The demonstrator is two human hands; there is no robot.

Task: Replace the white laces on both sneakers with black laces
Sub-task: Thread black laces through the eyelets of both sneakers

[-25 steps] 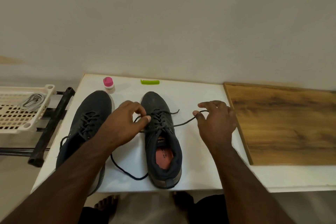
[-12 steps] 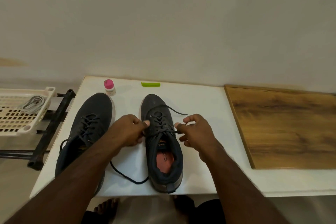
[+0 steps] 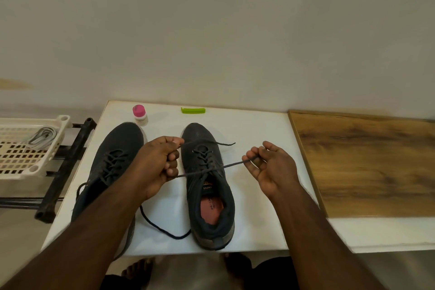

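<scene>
Two dark sneakers stand side by side on the white table [image 3: 254, 129], toes pointing away from me. The left sneaker [image 3: 117, 148] is laced in black and my left forearm crosses its heel. The right sneaker [image 3: 207, 186] carries a black lace [image 3: 231, 165] through its eyelets. My left hand [image 3: 157, 165] grips one end of that lace beside the shoe's left side. My right hand [image 3: 270, 167] pinches the other end, pulled taut to the right. A loose lace tail [image 3: 162, 228] curls on the table between the shoes.
A pink-capped small bottle [image 3: 140, 114] and a green clip [image 3: 193, 110] lie at the table's far edge. A cream plastic basket [image 3: 54, 148] holding pale laces [image 3: 42, 136] sits on a black rack at left. A wooden board [image 3: 367, 162] covers the right side.
Both hands have moved apart from the shoe's tongue, drawing the black lace tight across the right sneaker. The right hand shifted rightward and the left one lifted slightly.
</scene>
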